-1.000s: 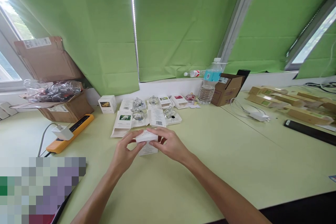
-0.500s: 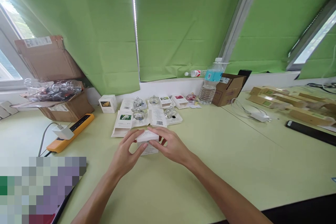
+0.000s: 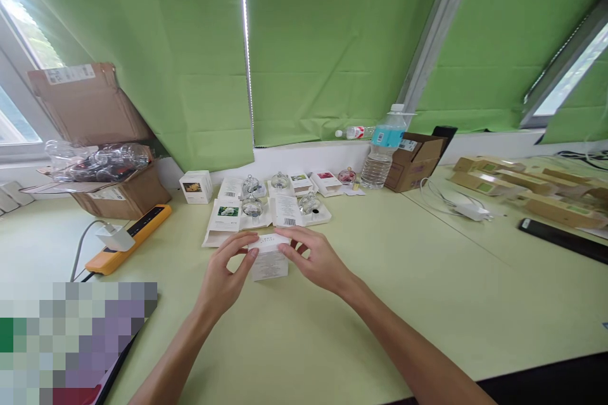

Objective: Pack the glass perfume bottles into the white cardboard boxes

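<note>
Holding: two bare hands, with one white carton (image 3: 270, 266) between them, at the middle of the pale green table (image 3: 475, 304).
Left hand (image 3: 228, 269): thumb and fingers bent, grasping the carton's upper left edge.
Right hand (image 3: 319, 259): thumb and fingers grasping its upper right edge.
Carton: one, small print on its top and on the side facing the person, just in front of the white packs (image 3: 227, 223).
Packs: they overlap, so their number is hard to tell.
Glass domes (image 3: 309, 204): five; four among the packs, one beside them on the right.
Flower box (image 3: 196, 188): one, upright, left of the packs.
Bottles: two, one large (image 3: 377, 161) and upright, one small (image 3: 356, 133) on its side.
Power strip (image 3: 102, 261): one, orange, bearing one white charger (image 3: 116, 239).
</note>
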Demonstrator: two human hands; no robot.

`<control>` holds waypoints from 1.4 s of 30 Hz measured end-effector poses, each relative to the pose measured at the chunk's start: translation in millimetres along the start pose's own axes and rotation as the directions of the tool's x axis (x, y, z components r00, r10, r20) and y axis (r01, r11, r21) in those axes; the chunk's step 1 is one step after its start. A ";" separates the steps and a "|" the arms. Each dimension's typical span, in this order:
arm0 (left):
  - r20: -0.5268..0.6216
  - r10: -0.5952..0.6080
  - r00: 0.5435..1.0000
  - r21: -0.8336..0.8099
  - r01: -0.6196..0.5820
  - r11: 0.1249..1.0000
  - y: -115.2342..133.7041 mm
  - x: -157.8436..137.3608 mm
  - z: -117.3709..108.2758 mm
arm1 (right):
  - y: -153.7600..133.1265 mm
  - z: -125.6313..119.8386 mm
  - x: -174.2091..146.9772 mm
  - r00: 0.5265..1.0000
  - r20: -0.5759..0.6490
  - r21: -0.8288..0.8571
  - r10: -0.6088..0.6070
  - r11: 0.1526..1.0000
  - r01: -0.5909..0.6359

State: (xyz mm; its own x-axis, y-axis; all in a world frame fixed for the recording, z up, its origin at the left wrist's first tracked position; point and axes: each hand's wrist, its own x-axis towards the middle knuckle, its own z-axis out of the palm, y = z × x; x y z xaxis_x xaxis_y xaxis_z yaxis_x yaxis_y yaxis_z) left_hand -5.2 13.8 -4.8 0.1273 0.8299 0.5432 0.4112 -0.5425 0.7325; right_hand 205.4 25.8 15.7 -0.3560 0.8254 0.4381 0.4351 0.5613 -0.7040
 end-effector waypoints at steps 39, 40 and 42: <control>-0.015 -0.055 0.998 -0.016 0.054 0.998 1.7 1.1 0.9 | -3.5 1.5 0.2 0.999 -0.032 0.028 0.041 0.999 -0.040; -0.016 -0.051 0.999 -0.014 0.051 0.999 1.8 1.1 0.8 | -3.5 1.3 0.2 0.999 -0.030 0.031 0.044 0.999 -0.043; -0.020 -0.045 0.999 -0.004 0.045 0.999 1.5 1.1 0.5 | -3.2 1.1 0.2 0.998 -0.030 0.042 0.047 0.998 -0.046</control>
State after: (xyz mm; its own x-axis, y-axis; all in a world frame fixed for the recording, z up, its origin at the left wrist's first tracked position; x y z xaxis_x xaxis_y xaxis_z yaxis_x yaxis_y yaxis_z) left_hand -4.0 13.9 -3.3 0.0909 0.8505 0.5180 0.4125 -0.5056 0.7578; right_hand 203.1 24.1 17.4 -0.3102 0.8523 0.4211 0.4158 0.5200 -0.7461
